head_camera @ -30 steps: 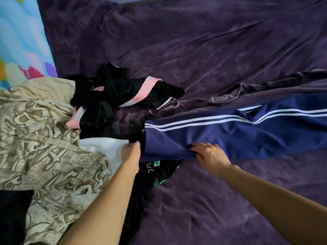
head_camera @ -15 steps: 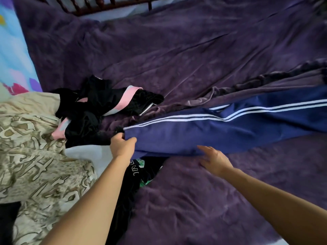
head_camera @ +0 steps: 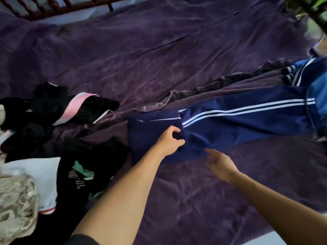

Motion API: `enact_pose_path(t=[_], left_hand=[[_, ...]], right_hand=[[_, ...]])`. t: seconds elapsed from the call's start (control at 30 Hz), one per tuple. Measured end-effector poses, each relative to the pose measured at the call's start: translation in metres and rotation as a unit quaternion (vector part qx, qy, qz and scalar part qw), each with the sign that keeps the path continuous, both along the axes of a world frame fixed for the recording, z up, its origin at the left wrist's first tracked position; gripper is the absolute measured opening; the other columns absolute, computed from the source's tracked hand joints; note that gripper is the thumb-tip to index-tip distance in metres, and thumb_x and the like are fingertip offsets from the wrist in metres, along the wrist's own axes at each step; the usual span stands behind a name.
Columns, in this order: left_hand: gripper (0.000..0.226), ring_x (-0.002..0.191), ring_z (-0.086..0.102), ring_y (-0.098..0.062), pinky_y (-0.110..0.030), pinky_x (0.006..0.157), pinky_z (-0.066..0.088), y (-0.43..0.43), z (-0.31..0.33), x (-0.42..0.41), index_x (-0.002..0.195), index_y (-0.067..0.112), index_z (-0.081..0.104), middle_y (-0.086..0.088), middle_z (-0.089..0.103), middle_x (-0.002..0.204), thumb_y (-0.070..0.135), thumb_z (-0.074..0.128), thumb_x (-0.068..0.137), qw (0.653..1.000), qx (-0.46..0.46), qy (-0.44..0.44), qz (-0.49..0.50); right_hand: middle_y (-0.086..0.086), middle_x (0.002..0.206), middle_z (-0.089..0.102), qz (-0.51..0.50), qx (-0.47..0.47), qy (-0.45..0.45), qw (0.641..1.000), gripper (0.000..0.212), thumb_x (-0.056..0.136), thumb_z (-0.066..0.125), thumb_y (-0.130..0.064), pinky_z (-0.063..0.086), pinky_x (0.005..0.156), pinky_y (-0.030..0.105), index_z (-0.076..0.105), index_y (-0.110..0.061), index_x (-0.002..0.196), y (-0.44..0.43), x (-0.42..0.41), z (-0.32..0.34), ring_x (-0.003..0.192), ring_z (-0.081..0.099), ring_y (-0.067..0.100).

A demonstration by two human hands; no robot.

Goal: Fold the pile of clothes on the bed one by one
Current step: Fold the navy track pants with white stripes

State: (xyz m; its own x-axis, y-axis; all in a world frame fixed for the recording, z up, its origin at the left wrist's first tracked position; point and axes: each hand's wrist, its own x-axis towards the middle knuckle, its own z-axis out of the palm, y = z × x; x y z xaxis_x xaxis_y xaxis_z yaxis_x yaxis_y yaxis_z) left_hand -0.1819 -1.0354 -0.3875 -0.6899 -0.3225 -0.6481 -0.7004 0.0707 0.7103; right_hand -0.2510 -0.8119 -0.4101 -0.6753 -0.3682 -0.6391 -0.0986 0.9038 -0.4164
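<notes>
Navy track pants point(head_camera: 238, 124) with two white side stripes lie stretched across the purple bed from the middle to the right edge. My left hand point(head_camera: 169, 140) grips the cuff end of the pants, which is turned over onto the leg. My right hand point(head_camera: 219, 163) hovers with loose fingers just below the pants' near edge, holding nothing. To the left lies the pile of clothes: a black garment with pink and white bands point(head_camera: 70, 110) and a black garment with green print point(head_camera: 79, 175).
A purple bedspread point(head_camera: 159, 59) covers the bed, wrinkled. A beige patterned cloth point(head_camera: 16, 206) and a white garment point(head_camera: 35, 174) lie at the left. A dark wooden rail point(head_camera: 58, 6) runs along the far edge. Something green shows at the top right corner.
My left hand has carried the pants' cuff end rightward, folding it over the leg. My right hand has let go of the fabric and drawn slightly back. The view has shifted right.
</notes>
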Motion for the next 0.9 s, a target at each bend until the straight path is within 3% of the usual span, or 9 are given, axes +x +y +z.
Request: enact_pose_path(t=[0.03, 0.1, 0.17, 0.23, 0.37, 0.57, 0.77, 0.9], left_hand=[[0.034, 0.1, 0.056, -0.019, -0.034, 0.081, 0.051, 0.009, -0.011, -0.001, 0.115, 0.028, 0.053, 0.003, 0.053, 0.121, 0.022, 0.066, 0.083, 0.999, 0.033, -0.029, 0.003], [0.04, 0.115, 0.053, -0.021, -0.035, 0.096, 0.046, 0.018, -0.027, 0.002, 0.125, 0.02, 0.054, 0.0, 0.052, 0.132, 0.021, 0.063, 0.087, 0.997, -0.014, -0.057, 0.056], [0.031, 0.111, 0.057, -0.026, -0.03, 0.092, 0.042, 0.015, -0.034, 0.012, 0.119, 0.013, 0.06, -0.008, 0.059, 0.126, 0.016, 0.06, 0.088, 0.973, -0.148, -0.081, 0.156], [0.027, 0.108, 0.058, -0.033, -0.034, 0.089, 0.042, 0.006, -0.035, 0.027, 0.114, 0.011, 0.062, -0.015, 0.059, 0.122, 0.013, 0.058, 0.087, 0.94, -0.244, -0.132, 0.197], [0.034, 0.114, 0.051, -0.03, -0.038, 0.086, 0.046, 0.002, -0.039, 0.049, 0.123, 0.018, 0.058, -0.009, 0.047, 0.13, 0.015, 0.055, 0.089, 0.931, -0.304, -0.182, 0.086], [0.044, 0.123, 0.042, -0.025, -0.039, 0.09, 0.043, 0.039, -0.048, 0.008, 0.135, 0.021, 0.048, -0.003, 0.037, 0.141, 0.02, 0.052, 0.091, 0.943, -0.283, -0.169, -0.041], [0.047, 0.123, 0.042, -0.023, -0.039, 0.097, 0.042, 0.093, -0.049, -0.063, 0.139, 0.022, 0.042, 0.0, 0.036, 0.142, 0.027, 0.051, 0.093, 0.945, -0.251, -0.14, -0.156], [0.051, 0.127, 0.037, -0.025, -0.043, 0.101, 0.039, 0.109, -0.065, -0.091, 0.142, 0.025, 0.035, -0.002, 0.029, 0.147, 0.031, 0.049, 0.094, 0.925, -0.252, -0.191, -0.213]], right_hand=[[-0.001, 0.119, 0.068, 0.016, 0.009, -0.005, 1.0, 0.056, 0.084, 0.066, -0.025, 0.047, 0.089, 0.031, 0.051, -0.032, 0.137, 0.007, -0.011, -0.004, 0.112, 0.061, 0.022], [0.0, 0.124, 0.065, 0.068, 0.032, 0.002, 0.997, 0.054, 0.087, 0.062, -0.027, 0.047, 0.091, 0.034, 0.049, -0.031, 0.139, 0.014, -0.034, -0.009, 0.115, 0.059, 0.024], [0.0, 0.128, 0.061, 0.133, 0.031, 0.057, 0.989, 0.051, 0.088, 0.058, -0.028, 0.046, 0.09, 0.035, 0.048, -0.031, 0.139, 0.006, -0.055, -0.01, 0.116, 0.057, 0.026], [-0.002, 0.131, 0.058, 0.18, -0.004, 0.104, 0.978, 0.048, 0.09, 0.055, -0.029, 0.046, 0.089, 0.036, 0.049, -0.029, 0.137, -0.012, -0.068, -0.01, 0.116, 0.056, 0.026], [0.0, 0.135, 0.053, 0.15, -0.06, 0.105, 0.981, 0.047, 0.089, 0.056, -0.026, 0.046, 0.093, 0.038, 0.051, -0.024, 0.136, -0.039, -0.095, -0.017, 0.123, 0.049, 0.024], [0.006, 0.141, 0.045, 0.104, 0.072, 0.141, 0.982, 0.053, 0.087, 0.057, -0.025, 0.043, 0.094, 0.045, 0.047, -0.021, 0.139, 0.022, -0.19, -0.019, 0.128, 0.039, 0.031], [0.015, 0.142, 0.041, -0.065, 0.166, 0.265, 0.948, 0.052, 0.084, 0.06, -0.026, 0.035, 0.099, 0.053, 0.048, -0.016, 0.134, 0.121, -0.284, 0.007, 0.129, 0.034, 0.036], [0.016, 0.144, 0.037, -0.222, 0.137, 0.231, 0.937, 0.069, 0.086, 0.062, -0.039, 0.033, 0.104, 0.053, 0.032, -0.012, 0.142, 0.164, -0.321, -0.002, 0.133, 0.035, 0.037]])
